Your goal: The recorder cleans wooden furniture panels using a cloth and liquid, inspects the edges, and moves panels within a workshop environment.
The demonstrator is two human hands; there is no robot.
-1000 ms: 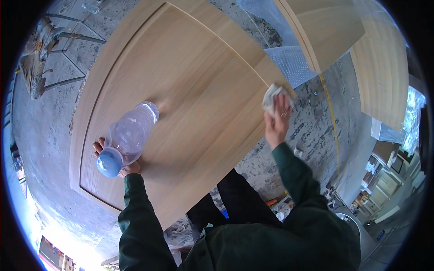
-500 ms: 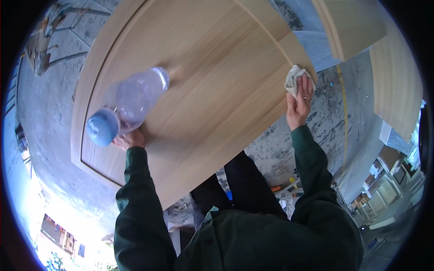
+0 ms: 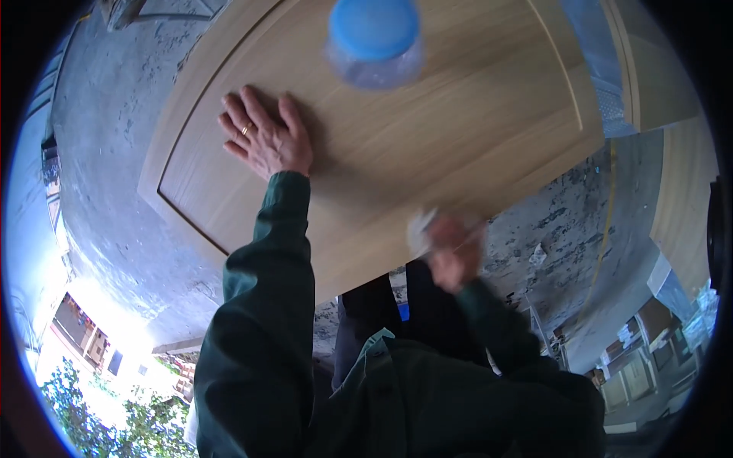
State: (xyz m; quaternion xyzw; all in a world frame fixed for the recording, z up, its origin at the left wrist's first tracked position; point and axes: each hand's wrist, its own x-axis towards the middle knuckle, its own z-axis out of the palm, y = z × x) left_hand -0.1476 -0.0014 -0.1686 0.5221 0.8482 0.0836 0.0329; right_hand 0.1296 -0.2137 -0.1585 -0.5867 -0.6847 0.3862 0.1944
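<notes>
A large light-wood door panel (image 3: 366, 145) with grooved borders lies in front of me. My left hand (image 3: 269, 137) rests flat on its left part, fingers spread, a ring on one of them. My right hand (image 3: 456, 248), smeared by motion, is at the panel's near edge and grips a crumpled whitish cloth (image 3: 419, 233). At the top, a clear bottle (image 3: 376, 70) with a blue cap appears over the panel, partly cut off by the picture's edge. Neither hand touches it, and what holds it up cannot be seen.
Another wooden panel (image 3: 672, 69) stands at the far right, with bubble wrap (image 3: 612, 107) beside it. A further curved-looking board (image 3: 683, 179) is at the right. The grey floor (image 3: 114, 183) is stained. Bright daylight and a leafy plant (image 3: 137, 420) show at the lower left.
My right hand has come with the cloth from the panel's right edge toward my body. The bottle appears farther up and right, off my left hand, which now shows flat. The view has shifted.
</notes>
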